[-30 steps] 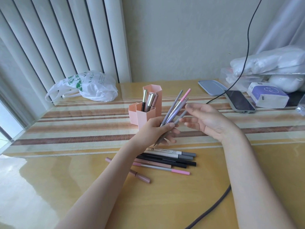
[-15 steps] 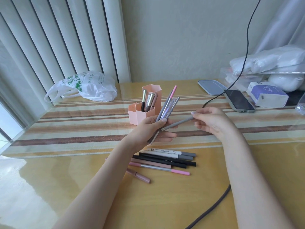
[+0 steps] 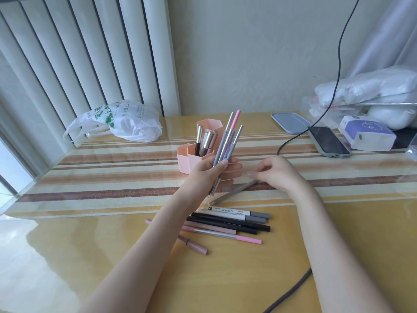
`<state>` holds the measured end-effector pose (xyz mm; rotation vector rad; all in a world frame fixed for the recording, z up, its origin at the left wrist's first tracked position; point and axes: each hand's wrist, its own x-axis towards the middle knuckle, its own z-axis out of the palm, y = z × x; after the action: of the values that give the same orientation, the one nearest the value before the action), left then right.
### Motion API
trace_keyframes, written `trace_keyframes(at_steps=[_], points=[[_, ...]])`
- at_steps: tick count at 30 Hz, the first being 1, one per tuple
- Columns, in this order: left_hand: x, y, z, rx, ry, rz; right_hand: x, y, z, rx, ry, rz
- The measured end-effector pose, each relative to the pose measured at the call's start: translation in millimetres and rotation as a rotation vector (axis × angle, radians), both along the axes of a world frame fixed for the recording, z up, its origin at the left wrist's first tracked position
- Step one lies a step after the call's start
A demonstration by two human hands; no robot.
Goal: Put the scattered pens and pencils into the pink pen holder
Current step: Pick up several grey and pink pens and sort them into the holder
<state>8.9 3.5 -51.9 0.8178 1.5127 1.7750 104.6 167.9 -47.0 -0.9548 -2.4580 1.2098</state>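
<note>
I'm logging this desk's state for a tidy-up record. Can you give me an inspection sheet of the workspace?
Surface: glossy yellow table with striped runner.
Job's things: pink pen holder holds some pens; loose pens lie on the table.
Clutter: plastic bag, phone, tissue pack, blue lid.
Grippers: left hand grips a pencil bundle; right hand holds a grey pencil.
Cables: black cable; grey cable.
Surroundings: vertical blinds.

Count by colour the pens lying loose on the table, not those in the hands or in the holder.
White with grey cap: 2
Black: 2
Rose-beige: 1
Silver with pink cap: 1
Dusty pink: 1
Total: 7
</note>
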Motion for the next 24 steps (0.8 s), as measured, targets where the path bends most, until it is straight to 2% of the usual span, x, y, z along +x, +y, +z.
trace_keyframes(at_steps=[1,3,5,7,9,12,16,19,24], points=[[-0.3,-0.5,0.3,0.007,-0.008,-0.013,-1.2,-2.3,-0.2,0.046,0.025,0.006],[-0.2,-0.2,0.5,0.013,-0.036,-0.043,-1.6,-6.6,5.1,0.055,0.222,-0.047],[1.5,0.0,1.5,-0.004,-0.061,-0.073,-2.8,-11.9,16.0,-0.121,0.494,-0.051],[3.7,0.8,2.0,-0.032,-0.048,-0.085,-5.7,-21.0,25.3,-0.352,0.659,0.043],[5.4,1.9,1.9,-0.051,-0.024,-0.085,-9.5,-28.6,26.5,-0.354,0.716,0.109],[7.0,2.4,3.1,-0.052,0.009,-0.081,-12.0,-32.3,23.7,-0.294,0.757,0.09],[7.8,0.2,8.1,-0.011,0.017,-0.059,-9.4,-25.4,24.1,-0.407,0.877,0.0],[7.2,-1.6,12.0,0.009,0.146,0.071,-6.9,-21.5,24.4,-0.451,0.999,-0.06],[4.6,-0.3,14.2,0.094,0.353,0.523,-3.7,-20.9,27.7,-0.542,1.156,-0.153]])
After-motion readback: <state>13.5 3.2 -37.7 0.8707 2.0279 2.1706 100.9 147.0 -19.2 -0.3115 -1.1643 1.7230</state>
